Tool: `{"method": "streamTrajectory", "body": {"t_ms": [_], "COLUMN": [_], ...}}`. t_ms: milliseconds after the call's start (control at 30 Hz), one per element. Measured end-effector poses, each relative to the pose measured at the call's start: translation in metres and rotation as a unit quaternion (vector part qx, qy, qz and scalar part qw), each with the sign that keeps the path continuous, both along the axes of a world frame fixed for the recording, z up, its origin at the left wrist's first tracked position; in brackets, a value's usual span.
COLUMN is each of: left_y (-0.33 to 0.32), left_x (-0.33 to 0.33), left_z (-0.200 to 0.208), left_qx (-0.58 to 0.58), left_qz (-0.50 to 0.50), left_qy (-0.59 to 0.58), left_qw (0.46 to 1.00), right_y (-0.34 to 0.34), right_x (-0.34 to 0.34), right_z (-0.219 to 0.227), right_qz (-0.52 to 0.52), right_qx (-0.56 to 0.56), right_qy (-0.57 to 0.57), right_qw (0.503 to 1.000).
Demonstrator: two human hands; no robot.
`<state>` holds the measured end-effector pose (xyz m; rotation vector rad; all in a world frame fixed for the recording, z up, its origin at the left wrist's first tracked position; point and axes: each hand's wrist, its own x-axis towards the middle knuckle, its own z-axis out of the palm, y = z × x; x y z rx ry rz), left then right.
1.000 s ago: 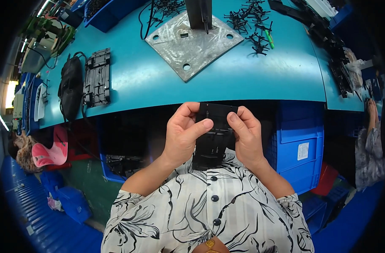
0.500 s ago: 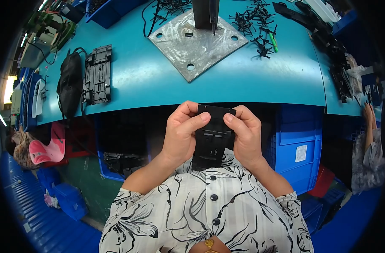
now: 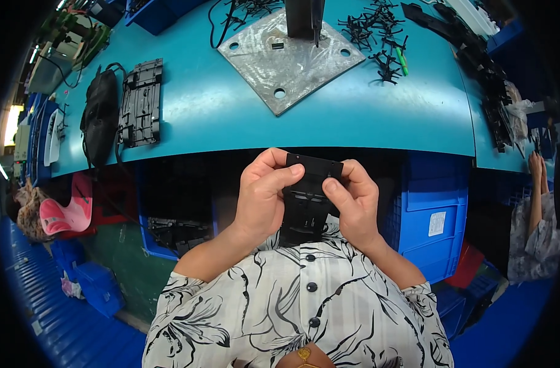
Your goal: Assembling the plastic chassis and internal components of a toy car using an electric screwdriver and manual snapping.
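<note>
Teal workbench [image 3: 366, 116] ahead with grey metal plate [image 3: 292, 58] on it. Below its front edge, left hand [image 3: 261, 196] and right hand [image 3: 353, 202] both grip a black plastic part [image 3: 307, 196] from either side, thumbs pressed on its face

On the workbench [image 3: 366, 116], the metal base plate [image 3: 292, 58] lies centrally, with the plastic frame [image 3: 140, 103] left and the clip pile [image 3: 378, 30] right.

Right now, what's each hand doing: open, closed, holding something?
Left hand: closed on the black plastic part, thumb pressing its top edge.
Right hand: closed on the same part, thumb on its face.
</note>
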<state>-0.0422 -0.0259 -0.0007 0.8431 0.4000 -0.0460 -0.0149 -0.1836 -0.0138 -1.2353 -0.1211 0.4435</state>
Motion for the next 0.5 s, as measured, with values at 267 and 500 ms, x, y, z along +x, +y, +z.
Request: {"method": "streamTrajectory", "body": {"t_ms": [267, 500], "left_y": [0.004, 0.0], "left_x": [0.01, 0.003], "left_z": [0.005, -0.004], "left_qx": [-0.029, -0.02], "left_qz": [-0.028, 0.037], "left_qy": [0.01, 0.034], "left_qw": [0.999, 0.999], "right_y": [-0.007, 0.012], "right_x": [0.011, 0.011], "right_z": [-0.003, 0.018], "right_qz": [0.014, -0.034], "right_qx": [0.008, -0.078], "right_qy": [-0.035, -0.046], "right_qw": [0.999, 0.995]}}
